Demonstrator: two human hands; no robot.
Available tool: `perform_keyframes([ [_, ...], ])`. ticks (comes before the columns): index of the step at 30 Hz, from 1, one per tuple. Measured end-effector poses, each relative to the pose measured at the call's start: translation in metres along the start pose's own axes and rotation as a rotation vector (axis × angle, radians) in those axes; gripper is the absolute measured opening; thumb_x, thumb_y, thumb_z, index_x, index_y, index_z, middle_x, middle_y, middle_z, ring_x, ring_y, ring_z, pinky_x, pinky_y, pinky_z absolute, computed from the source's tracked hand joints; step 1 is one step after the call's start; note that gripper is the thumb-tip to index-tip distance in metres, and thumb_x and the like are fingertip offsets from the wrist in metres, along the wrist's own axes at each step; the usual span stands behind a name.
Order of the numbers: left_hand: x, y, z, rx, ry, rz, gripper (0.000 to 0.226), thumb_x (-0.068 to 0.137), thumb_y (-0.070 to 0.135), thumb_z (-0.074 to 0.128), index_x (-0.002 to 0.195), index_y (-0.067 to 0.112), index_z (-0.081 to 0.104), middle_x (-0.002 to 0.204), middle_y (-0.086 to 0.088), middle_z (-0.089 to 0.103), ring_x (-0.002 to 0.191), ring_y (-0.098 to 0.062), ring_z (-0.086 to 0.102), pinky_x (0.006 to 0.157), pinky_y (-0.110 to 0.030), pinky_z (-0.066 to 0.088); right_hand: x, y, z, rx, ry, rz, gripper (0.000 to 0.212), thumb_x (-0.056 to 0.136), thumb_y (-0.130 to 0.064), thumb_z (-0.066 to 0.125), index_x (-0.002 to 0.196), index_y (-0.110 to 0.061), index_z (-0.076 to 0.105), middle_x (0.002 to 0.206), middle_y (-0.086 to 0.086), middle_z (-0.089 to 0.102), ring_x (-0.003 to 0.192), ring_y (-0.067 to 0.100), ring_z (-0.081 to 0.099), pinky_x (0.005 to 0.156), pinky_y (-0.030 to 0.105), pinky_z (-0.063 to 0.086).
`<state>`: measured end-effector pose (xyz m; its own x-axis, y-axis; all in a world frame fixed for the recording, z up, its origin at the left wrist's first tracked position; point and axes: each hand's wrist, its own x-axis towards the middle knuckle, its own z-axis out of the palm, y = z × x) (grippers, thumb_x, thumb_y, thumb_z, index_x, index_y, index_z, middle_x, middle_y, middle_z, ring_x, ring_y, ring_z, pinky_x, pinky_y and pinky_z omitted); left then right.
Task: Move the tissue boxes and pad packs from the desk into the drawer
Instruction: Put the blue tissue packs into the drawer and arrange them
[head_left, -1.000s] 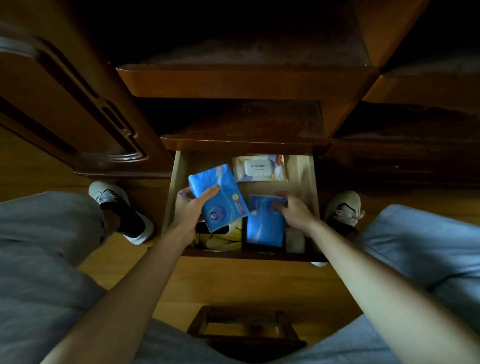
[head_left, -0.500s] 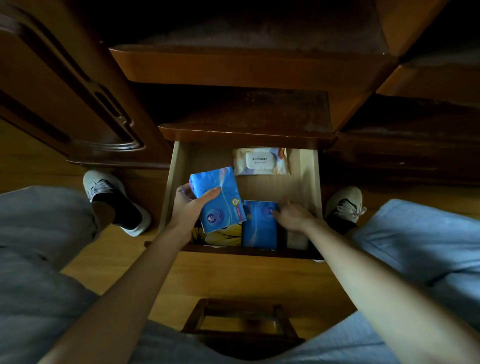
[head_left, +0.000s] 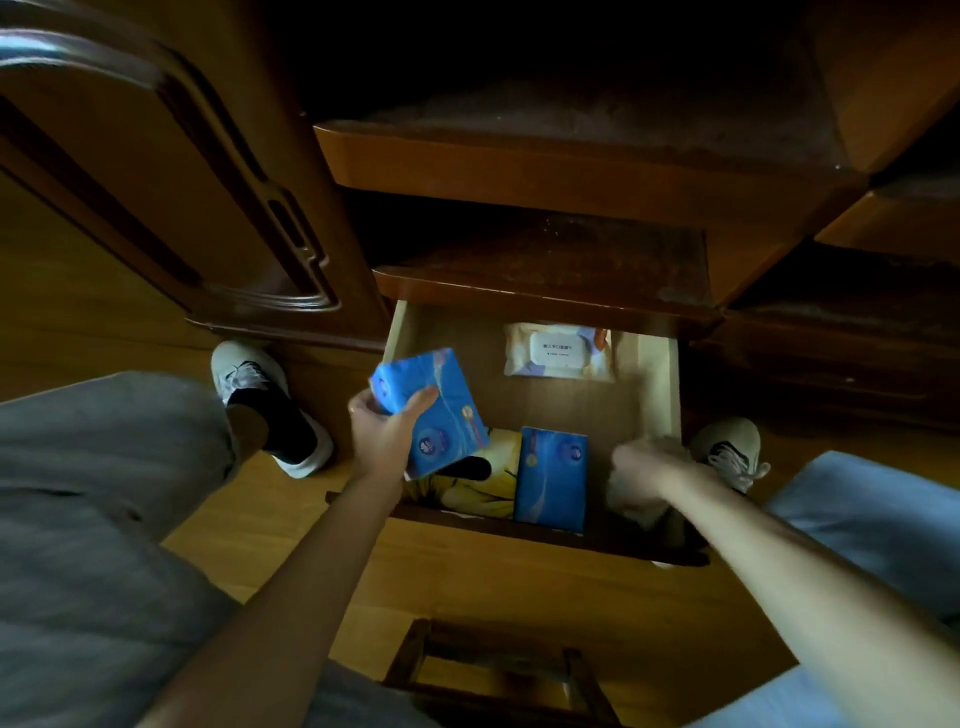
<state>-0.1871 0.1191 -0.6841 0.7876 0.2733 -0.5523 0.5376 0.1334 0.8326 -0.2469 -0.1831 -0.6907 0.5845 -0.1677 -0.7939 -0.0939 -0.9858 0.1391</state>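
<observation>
The wooden drawer (head_left: 660, 384) is pulled out below me. My left hand (head_left: 382, 434) grips a blue tissue pack (head_left: 436, 410), tilted, above the drawer's left front corner. A second blue tissue pack (head_left: 553, 478) stands in the drawer's front middle, free of any hand. My right hand (head_left: 641, 470) is blurred at the drawer's right front, apart from that pack; its fingers are too blurred to read. A white wet-wipe pack (head_left: 558, 351) lies flat at the back. A yellow pack (head_left: 483, 488) lies under the held one.
Darker drawers (head_left: 519, 171) jut out above the open one. A carved cabinet door (head_left: 156, 182) stands at the left. My shoes (head_left: 249, 374) rest on the wooden floor on both sides of the drawer. A wooden stool frame (head_left: 498, 670) sits below my arms.
My right hand let go of the second blue pack, which now stands in the drawer, and drew back to the right. My left hand kept its pack and lifted it slightly leftward.
</observation>
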Motion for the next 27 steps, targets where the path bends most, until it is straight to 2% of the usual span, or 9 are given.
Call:
perform_keyframes([
  [3,0.013,0.022,-0.008,-0.167,0.091,0.05,0.082,0.065,0.039,0.093,0.126,0.016,0.043,0.115,-0.01,0.068,0.088,-0.02,0.077,0.068,-0.038,0.064,0.002,-0.01,-0.03,0.063,0.48,0.062,0.042,0.09,-0.052,0.063,0.108,-0.014,0.066,0.112,0.007,0.065,0.105,0.026,0.063,0.079,0.035,0.05],
  [6,0.018,0.024,-0.023,-0.224,0.125,0.055,0.086,0.063,0.042,0.092,0.129,0.016,0.044,0.123,-0.013,0.066,0.101,-0.028,0.074,0.083,-0.051,0.062,0.013,-0.065,-0.047,0.32,0.691,0.018,0.067,0.091,-0.057,0.061,0.141,-0.017,0.043,0.136,0.013,0.054,0.107,0.026,0.063,0.079,0.037,0.057],
  [8,0.021,0.017,-0.036,-0.204,0.163,0.042,0.075,0.067,0.039,0.091,0.126,0.019,0.047,0.123,-0.014,0.066,0.1,-0.026,0.074,0.075,-0.043,0.063,0.029,-0.107,-0.052,0.604,0.64,-0.08,0.067,0.092,-0.053,0.064,0.144,-0.02,0.038,0.13,0.007,0.06,0.1,0.023,0.065,0.071,0.032,0.054],
  [11,0.027,0.01,-0.057,-0.252,0.224,-0.016,0.055,0.08,0.033,0.086,0.12,0.019,0.052,0.119,-0.013,0.068,0.095,-0.024,0.074,0.061,-0.031,0.061,0.06,-0.154,-0.062,1.055,0.338,-0.14,0.072,0.085,-0.057,0.073,0.136,-0.022,0.038,0.132,0.007,0.059,0.102,0.025,0.063,0.071,0.03,0.048],
  [16,0.029,0.004,-0.071,-0.188,0.192,-0.039,0.059,0.083,0.031,0.083,0.128,0.016,0.049,0.117,-0.013,0.07,0.092,-0.022,0.076,0.064,-0.032,0.061,0.109,-0.203,-0.059,1.043,0.016,-0.134,0.084,0.09,-0.057,0.067,0.152,-0.009,0.04,0.152,0.015,0.047,0.133,0.034,0.05,0.106,0.041,0.043],
  [19,0.028,0.002,-0.068,-0.16,0.151,-0.042,0.062,0.082,0.03,0.084,0.131,0.018,0.048,0.116,-0.01,0.069,0.085,-0.016,0.077,0.062,-0.028,0.06,0.119,-0.219,-0.058,0.995,0.002,-0.159,0.067,0.093,-0.053,0.065,0.144,-0.01,0.05,0.142,0.015,0.058,0.124,0.033,0.057,0.104,0.041,0.045],
  [23,0.023,0.007,-0.052,-0.124,0.06,-0.005,0.062,0.081,0.029,0.085,0.129,0.017,0.049,0.109,-0.008,0.07,0.08,-0.011,0.077,0.059,-0.023,0.058,0.104,-0.203,-0.068,0.824,0.169,-0.244,0.08,0.089,-0.067,0.06,0.153,-0.022,0.041,0.152,0.011,0.047,0.138,0.033,0.046,0.11,0.05,0.041],
  [25,0.017,0.01,-0.041,-0.103,-0.022,0.02,0.061,0.08,0.032,0.085,0.127,0.019,0.049,0.106,-0.006,0.071,0.083,-0.014,0.077,0.06,-0.025,0.059,0.088,-0.179,-0.074,0.976,0.295,-0.293,0.057,0.092,-0.059,0.062,0.141,-0.03,0.054,0.147,0.004,0.054,0.136,0.027,0.049,0.109,0.046,0.043],
  [27,0.011,0.012,-0.026,-0.054,-0.109,0.019,0.059,0.08,0.038,0.084,0.125,0.019,0.051,0.106,-0.007,0.073,0.088,-0.02,0.078,0.065,-0.033,0.062,0.063,-0.146,-0.082,1.218,0.262,-0.387,0.039,0.092,-0.061,0.06,0.126,-0.041,0.064,0.137,-0.008,0.061,0.127,0.013,0.055,0.104,0.036,0.047],
])
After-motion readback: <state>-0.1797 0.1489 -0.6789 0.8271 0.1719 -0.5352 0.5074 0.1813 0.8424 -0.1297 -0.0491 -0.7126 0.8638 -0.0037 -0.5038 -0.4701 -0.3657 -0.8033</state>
